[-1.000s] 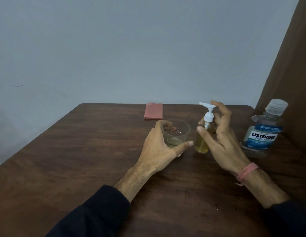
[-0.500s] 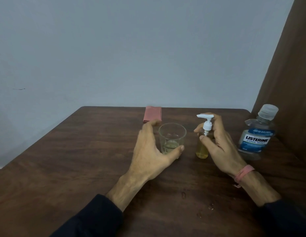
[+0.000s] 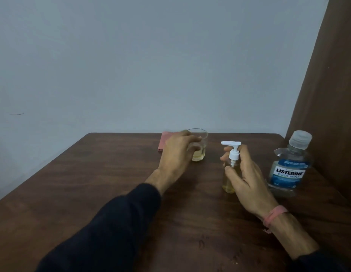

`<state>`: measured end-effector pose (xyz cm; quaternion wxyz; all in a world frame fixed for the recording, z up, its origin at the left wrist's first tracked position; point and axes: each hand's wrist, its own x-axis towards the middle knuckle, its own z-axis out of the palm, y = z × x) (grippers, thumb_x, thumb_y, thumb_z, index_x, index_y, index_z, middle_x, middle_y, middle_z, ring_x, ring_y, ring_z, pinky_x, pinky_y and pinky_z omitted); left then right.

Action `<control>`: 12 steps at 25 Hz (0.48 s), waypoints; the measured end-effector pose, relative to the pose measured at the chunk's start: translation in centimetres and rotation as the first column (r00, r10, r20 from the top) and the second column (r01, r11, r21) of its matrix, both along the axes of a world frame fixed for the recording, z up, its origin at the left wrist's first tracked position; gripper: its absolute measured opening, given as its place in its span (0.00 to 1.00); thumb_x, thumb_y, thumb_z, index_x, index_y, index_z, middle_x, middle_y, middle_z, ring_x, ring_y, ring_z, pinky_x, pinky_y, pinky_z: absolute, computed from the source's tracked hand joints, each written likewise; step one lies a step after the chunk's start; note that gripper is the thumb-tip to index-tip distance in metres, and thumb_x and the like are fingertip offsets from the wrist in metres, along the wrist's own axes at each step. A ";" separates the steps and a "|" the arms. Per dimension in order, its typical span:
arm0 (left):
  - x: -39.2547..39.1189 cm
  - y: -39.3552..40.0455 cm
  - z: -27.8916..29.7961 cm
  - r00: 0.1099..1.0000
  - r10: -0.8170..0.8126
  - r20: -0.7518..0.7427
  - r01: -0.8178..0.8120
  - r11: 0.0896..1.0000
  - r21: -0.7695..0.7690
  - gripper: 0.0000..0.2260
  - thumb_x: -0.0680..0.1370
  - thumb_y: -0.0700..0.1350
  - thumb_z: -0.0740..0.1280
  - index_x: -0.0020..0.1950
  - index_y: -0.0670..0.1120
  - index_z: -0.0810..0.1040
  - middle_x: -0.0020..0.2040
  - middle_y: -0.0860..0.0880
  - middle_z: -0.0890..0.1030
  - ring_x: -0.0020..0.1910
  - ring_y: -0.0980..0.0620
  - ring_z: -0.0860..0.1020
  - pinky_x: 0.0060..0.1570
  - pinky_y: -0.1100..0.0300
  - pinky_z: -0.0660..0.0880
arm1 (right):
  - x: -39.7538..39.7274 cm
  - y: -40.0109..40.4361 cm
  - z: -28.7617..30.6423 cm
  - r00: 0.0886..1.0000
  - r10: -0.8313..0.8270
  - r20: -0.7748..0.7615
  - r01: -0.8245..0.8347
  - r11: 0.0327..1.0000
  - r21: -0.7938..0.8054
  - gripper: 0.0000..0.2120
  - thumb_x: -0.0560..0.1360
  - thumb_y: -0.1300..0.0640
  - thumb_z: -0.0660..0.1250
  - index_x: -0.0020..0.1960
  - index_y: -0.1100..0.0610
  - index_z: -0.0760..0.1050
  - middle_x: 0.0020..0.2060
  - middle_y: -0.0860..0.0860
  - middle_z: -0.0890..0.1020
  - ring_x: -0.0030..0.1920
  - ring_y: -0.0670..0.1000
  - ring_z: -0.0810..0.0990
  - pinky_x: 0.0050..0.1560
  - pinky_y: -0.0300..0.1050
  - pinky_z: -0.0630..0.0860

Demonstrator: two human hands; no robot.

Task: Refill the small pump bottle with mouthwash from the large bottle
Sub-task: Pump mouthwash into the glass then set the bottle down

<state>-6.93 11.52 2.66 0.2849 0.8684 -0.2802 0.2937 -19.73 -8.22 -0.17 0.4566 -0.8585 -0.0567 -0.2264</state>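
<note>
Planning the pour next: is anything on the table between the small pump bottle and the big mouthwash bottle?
Only the right hand gripping the pump bottle; beyond it, bare table up to the capped large bottle.

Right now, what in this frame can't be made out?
- Red cloth, head view: mostly hidden behind the left hand.
- Glass: near side covered by that hand's fingers.
- Pump bottle: right side hidden by the right hand.
- Mouthwash bottle: small label print unreadable.
</note>
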 end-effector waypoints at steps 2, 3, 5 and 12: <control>3.9 -2.3 0.8 0.998 0.052 -0.040 -0.051 0.998 0.032 0.10 0.83 0.43 0.75 0.63 0.46 0.92 0.59 0.48 0.89 0.60 0.46 0.84 0.55 0.58 0.75 | 0.1 -0.1 0.1 1.000 -0.010 -0.008 0.010 1.000 0.012 0.18 0.85 0.58 0.65 0.62 0.34 0.68 0.57 0.42 0.82 0.57 0.31 0.78 0.46 0.34 0.72; 5.6 -3.3 0.9 0.995 0.081 -0.058 -0.079 0.996 0.044 0.10 0.84 0.42 0.75 0.64 0.45 0.91 0.60 0.47 0.88 0.61 0.45 0.84 0.55 0.59 0.74 | 0.1 -0.1 0.1 1.000 -0.010 -0.005 0.010 1.000 0.012 0.19 0.85 0.58 0.65 0.62 0.33 0.68 0.57 0.41 0.81 0.57 0.31 0.78 0.46 0.34 0.72; 8.2 -5.0 0.7 0.989 0.124 -0.080 -0.121 0.992 0.047 0.13 0.83 0.37 0.75 0.67 0.45 0.90 0.62 0.47 0.87 0.64 0.45 0.83 0.56 0.66 0.72 | 0.0 0.1 0.0 1.000 -0.007 0.005 0.007 1.000 0.019 0.18 0.84 0.58 0.66 0.62 0.35 0.69 0.56 0.38 0.80 0.59 0.33 0.78 0.49 0.34 0.73; 11.3 -6.2 0.4 0.982 0.126 -0.141 -0.126 0.992 0.009 0.19 0.81 0.37 0.77 0.73 0.46 0.87 0.72 0.47 0.86 0.74 0.44 0.81 0.73 0.54 0.74 | 0.3 0.1 0.1 1.000 -0.015 -0.010 0.015 0.999 0.029 0.12 0.82 0.57 0.65 0.62 0.44 0.71 0.51 0.41 0.81 0.56 0.41 0.80 0.53 0.41 0.77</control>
